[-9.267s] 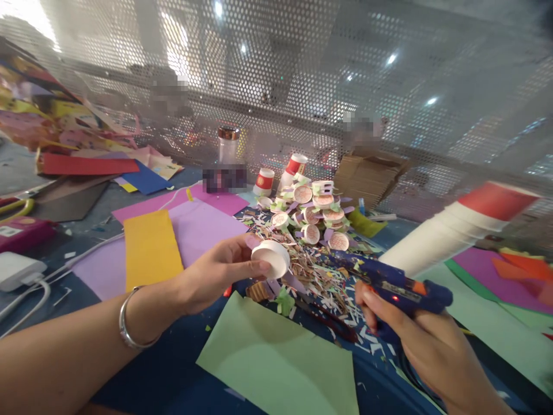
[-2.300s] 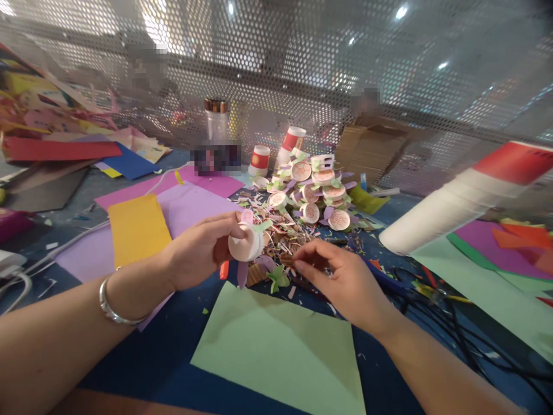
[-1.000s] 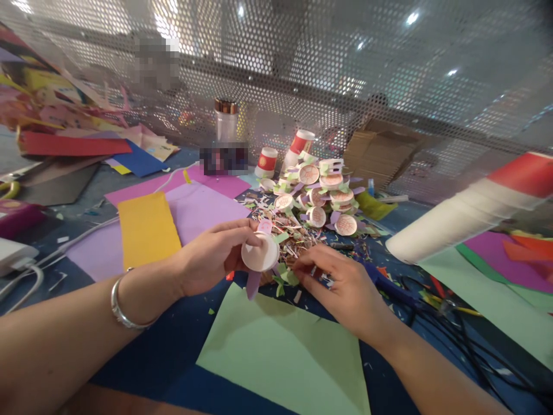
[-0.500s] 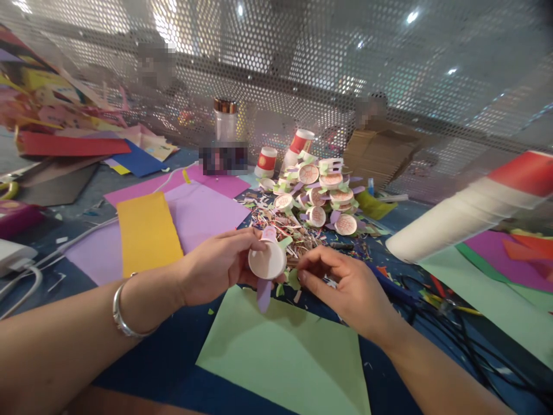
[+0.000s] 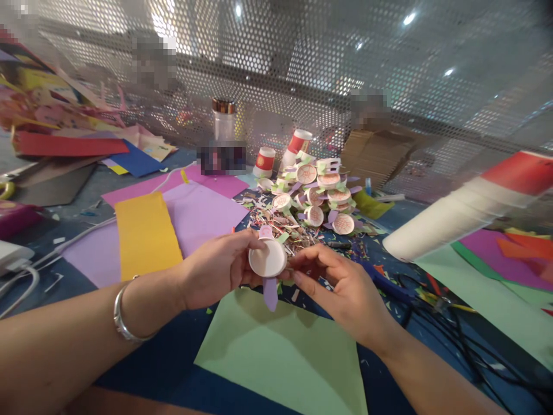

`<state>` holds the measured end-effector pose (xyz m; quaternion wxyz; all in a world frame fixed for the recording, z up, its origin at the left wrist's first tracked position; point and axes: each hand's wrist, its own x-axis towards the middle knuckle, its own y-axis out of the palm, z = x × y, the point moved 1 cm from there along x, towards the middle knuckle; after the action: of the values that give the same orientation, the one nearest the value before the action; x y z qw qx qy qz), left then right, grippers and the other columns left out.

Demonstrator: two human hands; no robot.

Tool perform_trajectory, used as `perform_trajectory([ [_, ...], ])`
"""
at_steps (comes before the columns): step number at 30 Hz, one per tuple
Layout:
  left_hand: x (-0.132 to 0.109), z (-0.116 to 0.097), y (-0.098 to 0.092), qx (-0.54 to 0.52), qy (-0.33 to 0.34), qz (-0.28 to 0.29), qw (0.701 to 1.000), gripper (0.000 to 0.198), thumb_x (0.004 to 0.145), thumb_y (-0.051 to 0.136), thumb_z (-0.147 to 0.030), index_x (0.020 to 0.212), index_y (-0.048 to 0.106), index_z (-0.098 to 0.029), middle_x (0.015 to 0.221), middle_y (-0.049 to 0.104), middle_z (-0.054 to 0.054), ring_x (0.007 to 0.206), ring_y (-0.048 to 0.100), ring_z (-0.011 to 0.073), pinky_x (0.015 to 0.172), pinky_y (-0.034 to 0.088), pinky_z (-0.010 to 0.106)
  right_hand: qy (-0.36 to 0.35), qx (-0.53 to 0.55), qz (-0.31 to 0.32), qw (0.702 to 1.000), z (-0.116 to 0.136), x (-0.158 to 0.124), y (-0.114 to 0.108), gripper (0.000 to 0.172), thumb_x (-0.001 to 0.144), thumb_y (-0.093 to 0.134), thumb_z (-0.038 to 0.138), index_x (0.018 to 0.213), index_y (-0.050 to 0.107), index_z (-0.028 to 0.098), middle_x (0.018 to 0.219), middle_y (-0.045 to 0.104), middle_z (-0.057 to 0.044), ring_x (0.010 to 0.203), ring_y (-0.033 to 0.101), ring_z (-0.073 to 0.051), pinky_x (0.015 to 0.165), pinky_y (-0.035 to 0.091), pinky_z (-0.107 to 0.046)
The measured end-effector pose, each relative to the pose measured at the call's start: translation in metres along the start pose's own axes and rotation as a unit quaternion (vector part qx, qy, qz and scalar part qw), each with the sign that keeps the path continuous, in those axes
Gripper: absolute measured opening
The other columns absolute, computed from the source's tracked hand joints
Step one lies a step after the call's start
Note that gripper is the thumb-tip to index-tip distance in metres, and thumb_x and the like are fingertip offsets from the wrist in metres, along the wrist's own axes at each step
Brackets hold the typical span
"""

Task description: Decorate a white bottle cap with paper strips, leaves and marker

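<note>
A shallow white paper-cup piece (image 5: 268, 259) is in my left hand (image 5: 216, 266), the thumb pressed on its rim and the fingers behind it. It has a pink tab at the top, a green one at the upper right, and a purple strip (image 5: 271, 294) hanging below. My right hand (image 5: 334, 286) is at the right edge of the cup piece, thumb and fingertips pinched together; what they hold is hidden. A light green sheet (image 5: 285, 351) lies below both hands. Beyond them, similar cup pieces (image 5: 314, 196) with purple and green tabs are piled up.
Paper scraps (image 5: 280, 222) surround the pile. At the right lean stacked cups (image 5: 458, 210), near a blue tool (image 5: 384, 282) and black cables. Yellow paper (image 5: 147, 236) and purple sheets lie at the left. Behind stand a lidded jar (image 5: 223, 121), a cardboard box (image 5: 375, 155) and a perforated metal screen.
My right hand has moved slightly left, up to the cup piece. The green piece that showed at its fingertips is now out of sight. The purple strip has swung slightly right.
</note>
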<state>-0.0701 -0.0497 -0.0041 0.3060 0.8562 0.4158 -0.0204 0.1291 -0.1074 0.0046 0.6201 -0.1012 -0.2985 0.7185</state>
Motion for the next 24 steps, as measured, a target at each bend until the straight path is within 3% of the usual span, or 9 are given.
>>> perform_trajectory([
  [7,-0.0019,-0.0022,-0.0015,-0.037,0.007,0.035,0.999,0.016,0.091,0.047,-0.02,0.083,0.06,-0.015,0.086,0.075,0.012,0.081,0.074,0.0219,0.069,0.053,0.026,0.066,0.119,0.009,0.991,-0.0028,-0.0036,0.0002,0.012,0.091,0.07,0.034,0.097,0.067,0.023,0.083,0.07,0.001,0.072,0.063,-0.012,0.065,0.052,-0.025],
  [24,-0.0022,0.0033,0.0049,-0.028,-0.019,0.041,0.999,0.017,0.096,0.046,-0.019,0.09,0.061,-0.013,0.09,0.074,0.011,0.077,0.077,0.0226,0.076,0.06,0.03,0.052,0.113,0.006,0.992,0.0057,-0.0064,0.0015,0.013,0.091,0.069,0.035,0.089,0.067,0.022,0.078,0.071,0.0,0.071,0.065,-0.015,0.067,0.051,-0.029],
])
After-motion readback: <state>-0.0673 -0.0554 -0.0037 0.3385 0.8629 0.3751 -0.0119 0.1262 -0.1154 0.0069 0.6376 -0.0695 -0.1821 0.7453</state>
